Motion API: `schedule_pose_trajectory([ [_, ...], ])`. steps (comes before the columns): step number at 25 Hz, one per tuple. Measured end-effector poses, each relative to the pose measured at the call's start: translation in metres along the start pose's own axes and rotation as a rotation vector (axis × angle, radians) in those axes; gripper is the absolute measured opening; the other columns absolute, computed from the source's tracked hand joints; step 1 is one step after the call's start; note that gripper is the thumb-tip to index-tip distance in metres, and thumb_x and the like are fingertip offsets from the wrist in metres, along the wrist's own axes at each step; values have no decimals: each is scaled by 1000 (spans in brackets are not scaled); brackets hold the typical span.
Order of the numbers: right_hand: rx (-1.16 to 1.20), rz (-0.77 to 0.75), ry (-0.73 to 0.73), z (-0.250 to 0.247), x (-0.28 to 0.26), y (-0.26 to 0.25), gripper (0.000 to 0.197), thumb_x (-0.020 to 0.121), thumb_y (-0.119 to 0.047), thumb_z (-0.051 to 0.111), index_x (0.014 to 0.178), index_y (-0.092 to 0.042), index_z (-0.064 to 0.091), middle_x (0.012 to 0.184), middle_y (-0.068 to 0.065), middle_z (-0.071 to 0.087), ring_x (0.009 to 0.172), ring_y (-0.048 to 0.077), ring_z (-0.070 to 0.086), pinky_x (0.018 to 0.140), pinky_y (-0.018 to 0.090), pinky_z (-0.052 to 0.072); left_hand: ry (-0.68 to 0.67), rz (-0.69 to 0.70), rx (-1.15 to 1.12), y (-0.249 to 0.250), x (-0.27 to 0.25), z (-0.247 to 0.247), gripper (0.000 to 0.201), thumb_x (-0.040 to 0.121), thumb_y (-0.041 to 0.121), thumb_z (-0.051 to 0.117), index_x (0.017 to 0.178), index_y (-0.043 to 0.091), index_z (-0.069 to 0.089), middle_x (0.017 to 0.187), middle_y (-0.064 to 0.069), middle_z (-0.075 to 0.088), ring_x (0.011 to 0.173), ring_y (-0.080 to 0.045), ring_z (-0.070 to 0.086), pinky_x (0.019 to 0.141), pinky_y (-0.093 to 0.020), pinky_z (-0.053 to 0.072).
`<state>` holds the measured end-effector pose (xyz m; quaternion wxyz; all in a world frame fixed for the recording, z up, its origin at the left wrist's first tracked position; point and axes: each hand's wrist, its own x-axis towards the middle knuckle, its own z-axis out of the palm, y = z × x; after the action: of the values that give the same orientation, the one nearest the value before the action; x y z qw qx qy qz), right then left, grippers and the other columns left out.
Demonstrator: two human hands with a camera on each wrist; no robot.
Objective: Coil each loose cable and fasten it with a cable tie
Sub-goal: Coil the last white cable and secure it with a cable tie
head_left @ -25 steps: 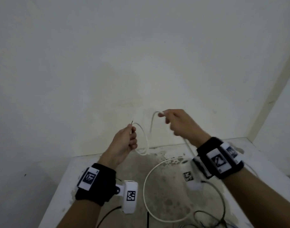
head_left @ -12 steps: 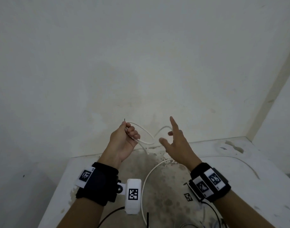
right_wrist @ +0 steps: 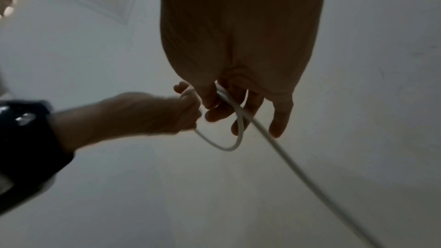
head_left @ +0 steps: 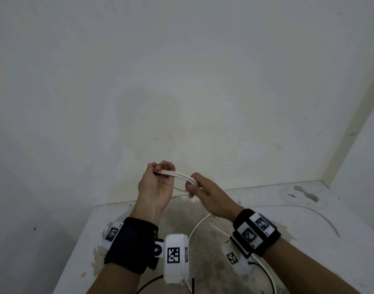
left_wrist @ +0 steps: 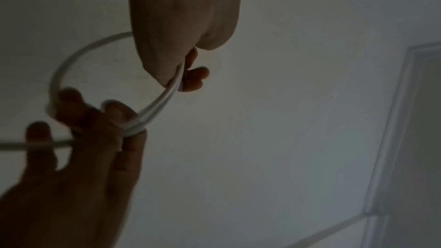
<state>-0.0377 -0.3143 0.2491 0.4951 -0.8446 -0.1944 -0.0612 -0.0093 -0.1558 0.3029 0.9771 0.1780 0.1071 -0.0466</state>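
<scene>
Head view: left hand fisted round white cable loops, right hand loosely curled on their far end.

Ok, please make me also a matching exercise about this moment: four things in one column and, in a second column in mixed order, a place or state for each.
Things
1. left hand
2. right hand
3. white cable
4. table

Places or states
A. stained, lying below both hands
B. held in loops between the two hands
C. the higher hand, fist gripping one end of the loops
D. fingers passed through the other end of the loops

Pairs: 1-C, 2-D, 3-B, 4-A
</scene>
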Motion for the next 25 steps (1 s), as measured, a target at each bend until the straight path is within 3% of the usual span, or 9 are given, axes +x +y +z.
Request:
schedule_pose_trajectory([
  [3,-17,23,43,-23,15,-3,18,106,-25,40,93,-28,52,82,11,54,75,27,50,73,45,47,105,19,447,-2,-13,-20,30,101,25,51,86,0,57,82,-13,66,81,-26,69,62,-31,62],
  [6,-102,-9,-21,-44,23,-13,19,106,-23,38,98,-19,54,75,9,45,64,19,38,61,34,37,152,72,967,1,-21,-39,39,90,43,64,81,5,59,70,-8,66,66,-20,67,57,-29,59],
  [9,-147,-19,-73,-54,27,-16,20,107,-23,38,97,-19,55,73,4,43,64,17,34,62,32,32,102,437,1440,9,-17,-52,43,83,55,65,88,14,53,80,-2,59,74,-21,62,67,-32,54],
  [11,-166,-1,-113,-57,29,-14,20,107,-25,38,96,-21,55,75,2,43,67,17,36,65,33,33,-65,628,1531,10,-16,-49,22,94,38,59,105,19,57,95,3,63,87,-13,63,76,-26,51],
  [14,-176,31,-189,-60,31,-17,22,106,-25,38,94,-23,56,78,-2,43,70,14,39,69,30,35,-389,271,1341,8,-22,-29,34,106,25,36,108,10,66,71,4,64,64,-13,63,66,-25,51],
  [16,-92,58,-223,-59,31,-22,26,106,-19,37,88,-26,54,77,-6,42,67,6,40,68,22,35,-448,-137,1040,12,-30,-14,37,105,26,34,103,6,65,56,4,46,44,-10,45,50,-23,44],
  [18,18,84,-237,-54,29,-22,27,107,-17,34,90,-25,54,77,-6,45,65,2,44,66,18,38,-479,-355,811,13,-34,-4,29,102,23,36,98,6,60,54,6,35,39,-5,31,42,-19,33],
  [22,171,183,-73,-31,15,2,27,108,-35,37,127,-24,52,97,4,62,80,14,62,64,26,48,-492,-278,532,6,-32,7,21,100,21,36,90,12,52,56,8,30,39,-3,27,40,-18,24],
  [25,184,236,-58,-20,-12,37,26,107,-28,42,129,-17,51,89,5,61,71,15,61,63,25,48,-464,-116,306,23,-21,7,23,99,18,36,85,14,54,57,9,34,42,-4,31,41,-16,31],
])
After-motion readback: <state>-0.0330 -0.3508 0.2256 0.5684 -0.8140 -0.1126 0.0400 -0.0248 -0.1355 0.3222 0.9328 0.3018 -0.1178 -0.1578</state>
